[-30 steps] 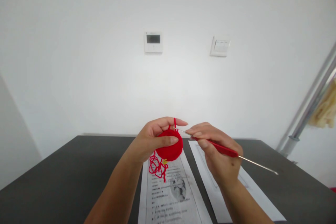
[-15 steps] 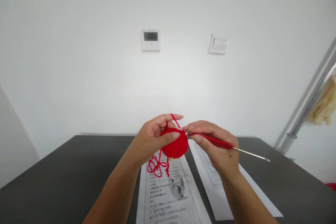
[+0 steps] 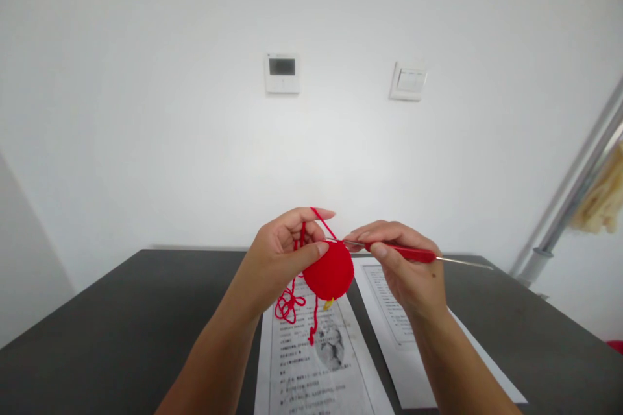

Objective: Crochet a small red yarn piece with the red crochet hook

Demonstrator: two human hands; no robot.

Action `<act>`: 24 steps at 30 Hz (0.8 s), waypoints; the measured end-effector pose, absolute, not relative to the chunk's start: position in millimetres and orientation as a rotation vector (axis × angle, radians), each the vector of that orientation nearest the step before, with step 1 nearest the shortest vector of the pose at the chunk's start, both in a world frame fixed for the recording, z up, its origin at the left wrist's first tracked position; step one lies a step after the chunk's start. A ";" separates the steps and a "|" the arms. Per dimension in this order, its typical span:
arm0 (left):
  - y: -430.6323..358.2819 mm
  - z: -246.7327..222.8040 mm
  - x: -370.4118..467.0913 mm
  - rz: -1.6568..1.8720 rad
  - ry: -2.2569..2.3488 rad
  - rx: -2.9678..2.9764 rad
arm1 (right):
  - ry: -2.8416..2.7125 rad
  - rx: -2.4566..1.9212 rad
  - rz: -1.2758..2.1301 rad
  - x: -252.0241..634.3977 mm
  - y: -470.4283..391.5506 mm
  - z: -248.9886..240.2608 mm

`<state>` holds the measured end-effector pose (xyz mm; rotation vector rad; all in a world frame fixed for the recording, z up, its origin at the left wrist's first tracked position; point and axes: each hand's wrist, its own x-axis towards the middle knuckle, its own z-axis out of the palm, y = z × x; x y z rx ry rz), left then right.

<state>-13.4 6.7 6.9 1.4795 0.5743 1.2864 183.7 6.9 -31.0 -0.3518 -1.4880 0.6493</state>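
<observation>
A round red crocheted piece is pinched at its upper left edge by my left hand. Red yarn runs over the raised left index finger down to the top of the piece. My right hand grips the red handle of a crochet hook, whose metal tip reaches the piece's top edge; a second metal end sticks out to the right. Below the piece hang a yellow marker and a short red tail. Loose loops of yarn dangle beneath my left hand.
Two printed sheets, one on the left and one on the right, lie on the dark table. Behind stands a white wall with a thermostat and a switch. A metal pole is at the right.
The red piece has turned and shifted slightly right and down, showing more of its round face and the yellow marker. My right hand has moved slightly right, and the hook lies flatter.
</observation>
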 end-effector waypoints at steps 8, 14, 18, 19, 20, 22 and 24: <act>4.4 3.6 -13.7 1.269 0.613 1.501 | -1.456 -0.249 0.861 187.5 12.8 -24.6; 1.4 3.2 -11.9 1.274 0.650 1.572 | -1.561 -0.248 0.851 198.7 11.7 -21.0; 0.2 3.2 -9.9 1.290 0.694 1.591 | -1.636 -0.282 0.777 205.8 7.2 -20.9; 0.5 2.6 -9.6 1.290 0.696 1.593 | -1.648 -0.280 0.770 206.9 6.4 -20.9; 0.8 1.9 -9.6 1.287 0.699 1.595 | -1.661 -0.275 0.767 207.8 5.7 -20.8; 1.3 0.2 -9.8 1.291 0.700 1.597 | -1.685 -0.269 0.761 208.8 4.9 -20.5; 1.2 -1.0 -10.1 1.295 0.698 1.603 | -1.712 -0.268 0.743 209.2 4.3 -19.6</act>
